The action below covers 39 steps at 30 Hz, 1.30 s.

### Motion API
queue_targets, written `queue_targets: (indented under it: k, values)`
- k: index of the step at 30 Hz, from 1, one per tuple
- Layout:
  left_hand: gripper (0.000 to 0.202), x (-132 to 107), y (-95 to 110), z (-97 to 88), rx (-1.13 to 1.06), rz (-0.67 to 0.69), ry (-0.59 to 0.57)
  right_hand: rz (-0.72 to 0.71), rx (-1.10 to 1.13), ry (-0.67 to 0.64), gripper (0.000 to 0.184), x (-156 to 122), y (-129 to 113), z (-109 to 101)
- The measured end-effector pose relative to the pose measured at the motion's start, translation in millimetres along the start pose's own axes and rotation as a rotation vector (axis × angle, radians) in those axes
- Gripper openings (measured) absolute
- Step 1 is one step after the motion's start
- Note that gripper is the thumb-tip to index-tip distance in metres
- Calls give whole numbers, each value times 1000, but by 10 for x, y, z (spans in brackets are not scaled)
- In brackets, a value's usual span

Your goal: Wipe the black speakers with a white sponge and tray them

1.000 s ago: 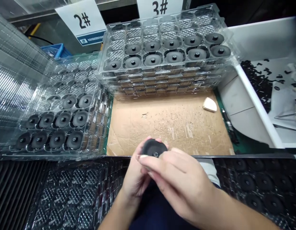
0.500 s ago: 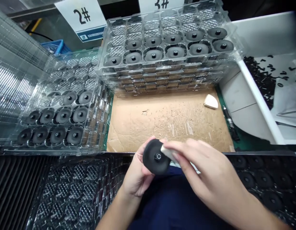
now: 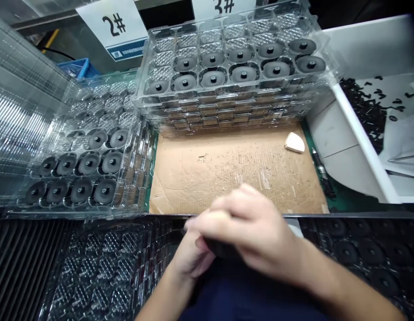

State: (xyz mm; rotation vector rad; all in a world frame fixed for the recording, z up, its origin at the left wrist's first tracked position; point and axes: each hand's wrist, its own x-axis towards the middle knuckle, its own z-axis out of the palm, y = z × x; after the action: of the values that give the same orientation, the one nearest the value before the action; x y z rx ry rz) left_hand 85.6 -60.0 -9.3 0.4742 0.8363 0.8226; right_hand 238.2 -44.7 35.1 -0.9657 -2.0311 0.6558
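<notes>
"Two hands meet just off the near edge of the cardboard sheet [image 3: 227, 160]. What are the fingers doing?"

"On the right hand [image 3: 252, 227] they're bent and bunched together over the left hand [image 3: 192, 253], all blurred. I can't tell whether they pinch anything. The left fingers are mostly hidden, but the thumb closes against a dark piece [image 3: 223, 249]."

"Where exactly is that piece?"

"Between the hands, under the right palm, in front of dark blue clothing [image 3: 223, 296]. Most of it is covered."

"And on the cardboard?"

"A white wedge [image 3: 295, 142] at the far right. Just beyond the right edge lies a slim black tool [image 3: 322, 174]."

"Further out?"

"On the far side, a stack of clear trays [image 3: 223, 103], with eleven black discs [image 3: 243, 75] in the two nearer rows of the top one. To the left, another clear tray stack [image 3: 125, 178] with more discs, closest rows filled. To the right, a white bin [image 3: 359, 138] with small black parts [image 3: 364, 111]. At the far left hangs a sign marked 2# [image 3: 115, 26]."
</notes>
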Motion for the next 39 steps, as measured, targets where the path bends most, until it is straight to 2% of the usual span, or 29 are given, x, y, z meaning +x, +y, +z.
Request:
queue_targets:
  k: [3, 5, 8, 10, 13, 16, 19, 23, 25, 27, 30, 32, 35, 39]
  values:
    - [46, 25, 12, -6, -193, -51, -163, 291, 68, 156, 28, -126, 336, -6]
    - [54, 36, 13, -39, -304, -55, -243, 472, 46, 175, 26, -289, 584, 45]
    - [54, 50, 3, -75, -355, -47, -274, 584, 11, 109, 24, -578, 861, 223]
    - [53, 59, 4, -72, -383, -60, -279, 612, 2, 125, 23, -722, 948, 338]
    - [51, 64, 29, -47, -412, -100, -273, 659, -42, 241, 27, -780, 935, 381]
    - [48, 58, 57, -38, -421, -120, -264, 655, -59, 331, 25, -696, 806, 283]
    - [47, 47, 51, -46, -427, -116, -285, 600, -16, 333, 21, -617, 662, 201]
    - [47, 27, -10, -60, -409, -101, -334, 549, 75, 277, 21, -652, 572, 236]
    - [48, 21, -50, -79, -301, -29, -318, 558, 101, 266, 21, -708, 568, 275]
    - [53, 24, -89, -112, -16, 167, -263, 568, 111, 264, 21, -760, 569, 300]
    - [88, 45, -130, -165, 607, 552, -190, 573, 105, 272, 21, -808, 554, 305]
    - [106, 60, -138, -178, 890, 715, -190, 579, 101, 278, 21, -821, 529, 294]
    - [110, 65, -127, -162, 1044, 820, -190, 603, 117, 296, 20, -834, 474, 266]
    - [109, 40, -98, -147, 1082, 840, -174, 647, 226, 334, 18, -850, 364, 196]
